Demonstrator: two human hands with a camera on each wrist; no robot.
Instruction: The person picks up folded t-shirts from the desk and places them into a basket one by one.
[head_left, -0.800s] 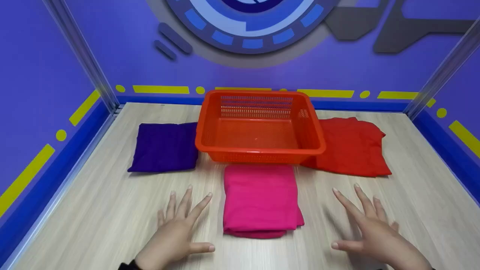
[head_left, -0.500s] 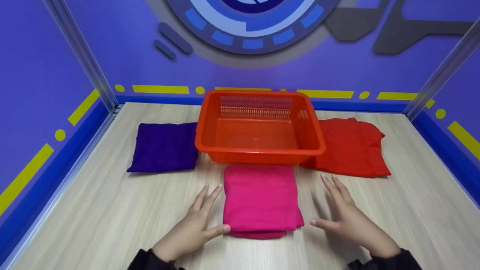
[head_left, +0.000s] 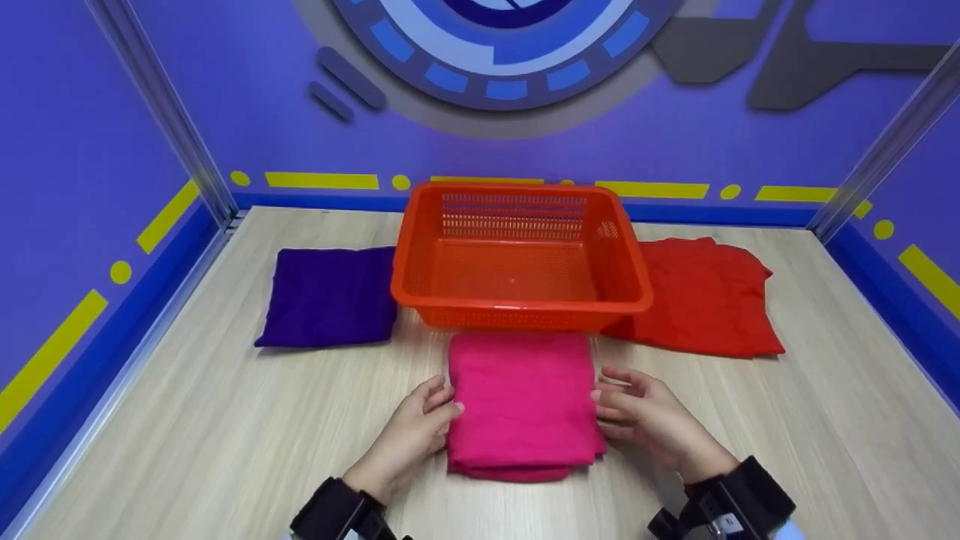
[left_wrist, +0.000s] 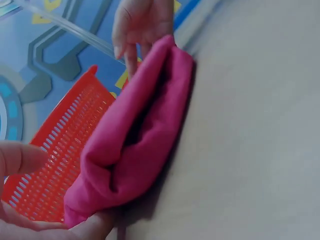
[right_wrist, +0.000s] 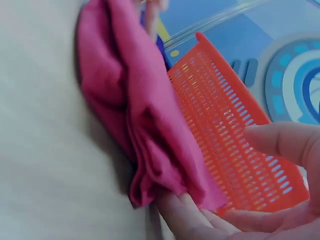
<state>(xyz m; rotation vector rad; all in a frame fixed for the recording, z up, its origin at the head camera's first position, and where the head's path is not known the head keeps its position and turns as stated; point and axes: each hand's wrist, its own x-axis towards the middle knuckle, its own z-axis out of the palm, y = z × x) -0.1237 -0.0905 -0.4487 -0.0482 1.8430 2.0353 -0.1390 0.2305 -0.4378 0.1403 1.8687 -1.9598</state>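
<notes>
Pale wood tabletop [head_left: 187,420], purple walls [head_left: 67,150], yellow dashes [head_left: 322,180]

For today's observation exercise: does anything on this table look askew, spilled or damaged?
Nothing stands out. The pink cloth lies folded between both hands, in front of the empty orange basket; the purple cloth and red cloth lie folded either side.

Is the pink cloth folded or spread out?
Folded: the pink cloth lies as a thick compact rectangle, and the left wrist view shows stacked layers.
</notes>
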